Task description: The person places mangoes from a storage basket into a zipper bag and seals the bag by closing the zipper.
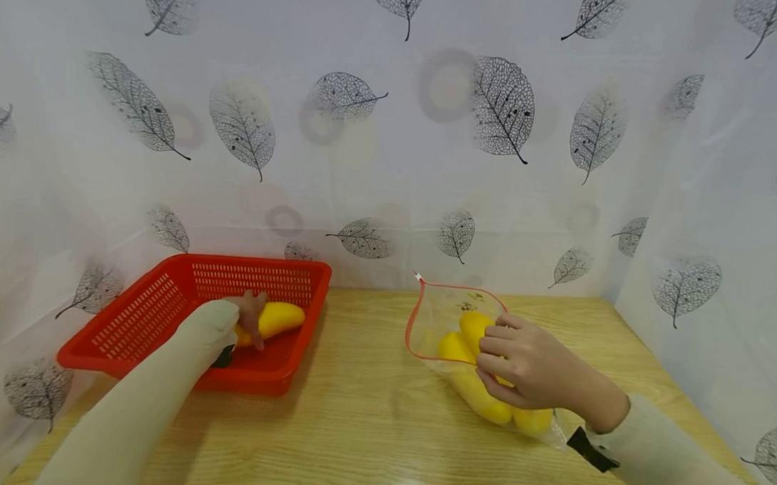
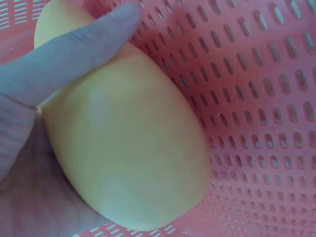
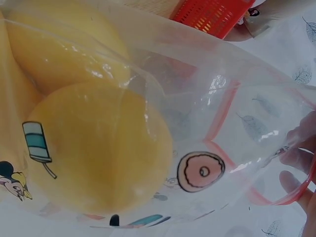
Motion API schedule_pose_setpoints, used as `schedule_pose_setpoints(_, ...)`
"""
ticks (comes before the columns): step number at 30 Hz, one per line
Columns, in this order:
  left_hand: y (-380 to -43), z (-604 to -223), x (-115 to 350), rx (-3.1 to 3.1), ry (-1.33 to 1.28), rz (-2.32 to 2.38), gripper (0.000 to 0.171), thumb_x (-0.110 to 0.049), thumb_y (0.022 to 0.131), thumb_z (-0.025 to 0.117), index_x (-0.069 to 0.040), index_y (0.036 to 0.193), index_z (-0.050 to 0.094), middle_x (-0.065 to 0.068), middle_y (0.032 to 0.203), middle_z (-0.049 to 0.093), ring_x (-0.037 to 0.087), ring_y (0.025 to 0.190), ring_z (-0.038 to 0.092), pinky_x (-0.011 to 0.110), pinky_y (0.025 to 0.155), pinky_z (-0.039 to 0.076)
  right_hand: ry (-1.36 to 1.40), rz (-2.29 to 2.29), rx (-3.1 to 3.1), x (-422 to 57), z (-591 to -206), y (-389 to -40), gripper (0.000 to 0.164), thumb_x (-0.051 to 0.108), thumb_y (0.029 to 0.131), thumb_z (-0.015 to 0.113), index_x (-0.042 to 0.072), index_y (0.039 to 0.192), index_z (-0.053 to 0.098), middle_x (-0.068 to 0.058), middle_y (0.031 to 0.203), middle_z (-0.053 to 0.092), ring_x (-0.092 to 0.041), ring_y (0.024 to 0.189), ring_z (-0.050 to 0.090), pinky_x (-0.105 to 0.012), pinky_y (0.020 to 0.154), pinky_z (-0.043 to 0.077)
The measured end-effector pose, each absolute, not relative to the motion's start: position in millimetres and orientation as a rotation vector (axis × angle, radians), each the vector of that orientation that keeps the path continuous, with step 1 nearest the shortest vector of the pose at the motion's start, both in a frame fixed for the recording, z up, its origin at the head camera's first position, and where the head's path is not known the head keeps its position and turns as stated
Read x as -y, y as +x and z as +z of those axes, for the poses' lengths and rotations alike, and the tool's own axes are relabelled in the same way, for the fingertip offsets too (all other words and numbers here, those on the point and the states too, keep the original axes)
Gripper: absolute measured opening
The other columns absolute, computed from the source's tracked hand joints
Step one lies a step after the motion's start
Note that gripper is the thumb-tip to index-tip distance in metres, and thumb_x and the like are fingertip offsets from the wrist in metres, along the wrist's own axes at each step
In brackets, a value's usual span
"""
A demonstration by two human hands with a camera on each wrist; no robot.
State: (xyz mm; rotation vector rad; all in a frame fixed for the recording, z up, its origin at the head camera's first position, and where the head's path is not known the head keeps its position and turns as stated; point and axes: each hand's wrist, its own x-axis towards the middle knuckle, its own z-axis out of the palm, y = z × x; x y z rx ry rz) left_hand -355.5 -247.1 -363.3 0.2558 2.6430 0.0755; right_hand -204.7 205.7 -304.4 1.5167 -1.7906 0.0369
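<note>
In the head view, my left hand (image 1: 251, 317) is down inside the red plastic basket (image 1: 304, 357), gripping a yellow mango (image 1: 284, 319). The left wrist view has the thumb lying across this mango (image 2: 131, 148), with its rounded end toward the camera; the other fingers are mostly hidden. On the right, my right hand (image 1: 527, 363) pinches the red-edged mouth of a clear zip bag (image 1: 432, 312). The mouth gapes, and several yellow mangoes (image 1: 476, 394) lie in the bag. Up close, the right wrist view gives the printed cartoon pictures on the plastic and the fingers (image 3: 303, 150) at the red rim.
Basket and bag stand apart on a light wood table (image 1: 357, 405), basket at left, bag at right. A white curtain (image 1: 391, 164) printed with grey leaves hangs behind the table and along both sides.
</note>
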Motion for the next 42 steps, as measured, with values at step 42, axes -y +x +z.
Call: schedule_pose_setpoints(42,-354,-335,263,-2.709,0.275,0.313,0.096,-0.032,0.072,0.078,0.009,0.141,0.026,0.032,0.141,0.035,0.047,0.126,0.036,0.061,0.106,0.029,1.509,0.05,1.789,-208,-307,-206,0.028,0.022,0.093,0.042,0.017,0.069,0.056,0.007,0.063,0.048,-0.009,0.058,0.035,-0.025,0.06,0.033)
